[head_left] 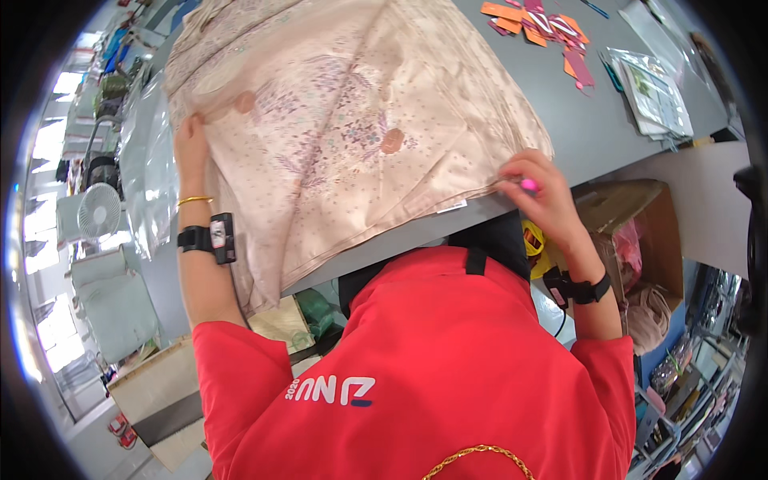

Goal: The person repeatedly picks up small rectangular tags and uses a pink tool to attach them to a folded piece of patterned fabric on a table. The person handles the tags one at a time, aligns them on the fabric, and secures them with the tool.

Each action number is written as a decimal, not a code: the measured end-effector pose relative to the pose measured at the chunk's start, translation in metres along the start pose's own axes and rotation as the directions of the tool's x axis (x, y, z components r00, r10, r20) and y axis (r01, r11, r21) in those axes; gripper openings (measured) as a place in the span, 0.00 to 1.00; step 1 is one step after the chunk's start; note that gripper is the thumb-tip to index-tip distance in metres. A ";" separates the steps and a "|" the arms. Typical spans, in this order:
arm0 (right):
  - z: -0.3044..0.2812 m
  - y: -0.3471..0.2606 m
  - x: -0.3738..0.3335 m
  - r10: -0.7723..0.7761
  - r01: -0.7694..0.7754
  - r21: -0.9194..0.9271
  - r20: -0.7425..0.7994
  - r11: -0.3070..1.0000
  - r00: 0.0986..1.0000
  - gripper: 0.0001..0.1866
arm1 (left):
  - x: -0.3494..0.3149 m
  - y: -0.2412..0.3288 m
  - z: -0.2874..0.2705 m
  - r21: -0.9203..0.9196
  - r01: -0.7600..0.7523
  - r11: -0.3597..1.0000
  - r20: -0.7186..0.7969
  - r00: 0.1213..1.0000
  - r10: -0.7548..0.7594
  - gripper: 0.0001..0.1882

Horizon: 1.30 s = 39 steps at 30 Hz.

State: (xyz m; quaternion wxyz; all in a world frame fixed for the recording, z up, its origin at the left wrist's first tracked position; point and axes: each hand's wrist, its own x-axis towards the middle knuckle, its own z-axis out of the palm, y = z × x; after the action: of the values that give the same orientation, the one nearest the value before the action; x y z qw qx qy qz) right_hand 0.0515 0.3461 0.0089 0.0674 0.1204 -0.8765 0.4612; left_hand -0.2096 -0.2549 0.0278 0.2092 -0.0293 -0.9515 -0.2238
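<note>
A pale pink satin cloth (336,144) with a small floral print lies spread over the grey table, its near edge hanging over the front. Two brownish-pink round patches show on it, and a small white label (452,206) sits at its near hem. At the cloth's left edge, my left hand (192,148) has its fingers closed on the fabric. My right hand (540,192) is curled at the near right corner, with a small bright pink object (529,185) in its fingers. Most of that object is hidden, so I cannot tell its kind.
On the grey table (588,132) lie orange and dark-pink tags (544,28) and a clear plastic packet (656,96). A cardboard box (652,216) stands below on the right. Clear plastic sheeting (148,168) hangs at the left, near a white fan (100,208).
</note>
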 end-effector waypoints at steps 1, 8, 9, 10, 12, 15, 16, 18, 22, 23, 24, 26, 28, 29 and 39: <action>0.005 -0.003 -0.002 -0.041 0.042 -0.057 0.026 0.997 0.999 0.11 | -0.001 -0.024 -0.004 0.158 0.101 0.982 0.047 0.993 -0.109 0.20; 0.035 -0.020 0.025 -0.165 0.218 -0.245 0.222 0.945 0.961 0.17 | -0.078 0.083 -0.010 0.003 -0.207 0.978 -0.101 0.973 0.206 0.11; 0.039 -0.020 0.029 -0.153 0.203 -0.230 0.218 0.952 0.964 0.17 | -0.106 0.122 -0.005 -0.224 -0.184 0.957 0.044 0.979 0.199 0.10; 0.042 -0.019 0.033 -0.141 0.188 -0.216 0.215 0.958 0.966 0.16 | -0.134 0.158 0.002 -0.289 -0.242 0.926 0.200 0.931 0.306 0.11; 0.047 -0.014 0.042 -0.046 0.070 -0.212 0.118 0.975 0.992 0.15 | -0.180 0.221 0.022 -0.398 -0.223 0.890 0.355 0.857 0.374 0.15; 0.051 -0.005 0.059 0.233 -0.236 -0.051 -0.055 0.971 0.971 0.17 | -0.199 0.265 0.054 -0.289 -0.473 0.833 0.207 0.818 0.536 0.09; 0.051 -0.002 0.064 0.330 -0.327 0.099 -0.025 0.940 0.943 0.19 | -0.197 0.267 0.061 -0.294 -0.467 0.834 0.244 0.807 0.538 0.09; 0.051 -0.001 0.074 0.414 -0.395 0.292 -0.003 0.871 0.910 0.21 | -0.194 0.265 0.069 -0.389 -0.259 0.884 0.361 0.841 0.404 0.09; 0.063 -0.004 0.100 0.426 -0.421 0.468 0.102 0.777 0.899 0.24 | -0.181 0.249 0.066 -0.628 0.480 0.613 0.666 0.738 0.104 0.08; 0.066 -0.005 0.107 0.420 -0.450 0.496 0.178 0.743 0.890 0.25 | -0.176 0.245 0.064 -0.654 0.609 0.448 0.718 0.687 0.114 0.08; 0.068 -0.006 0.113 0.433 -0.500 0.505 0.253 0.704 0.865 0.25 | -0.169 0.242 0.060 -0.630 0.649 0.427 0.753 0.645 0.131 0.07; 0.069 -0.009 0.124 0.444 -0.595 0.494 0.397 0.634 0.803 0.25 | -0.163 0.242 0.053 -0.646 0.642 0.414 0.738 0.664 0.122 0.08; 0.065 -0.017 0.129 0.400 -0.565 0.595 0.400 0.571 0.825 0.22 | -0.161 0.248 0.045 -0.593 0.551 0.587 0.689 0.724 0.016 0.08; 0.062 -0.022 0.130 0.449 -0.595 0.616 0.396 0.517 0.801 0.21 | -0.162 0.253 0.042 -0.647 0.280 0.709 0.514 0.848 0.134 0.10; 0.015 -0.023 0.099 0.355 -0.505 0.587 0.361 0.633 0.863 0.12 | -0.170 0.273 0.039 -0.570 0.148 0.808 0.564 0.785 0.254 0.11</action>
State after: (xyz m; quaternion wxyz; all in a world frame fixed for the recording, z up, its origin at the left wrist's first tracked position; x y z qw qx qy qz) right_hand -0.0378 0.3063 0.0418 -0.1858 -0.0291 -0.6585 0.7287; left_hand -0.0287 0.0137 0.0386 -0.1259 -0.1920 -0.8482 -0.4773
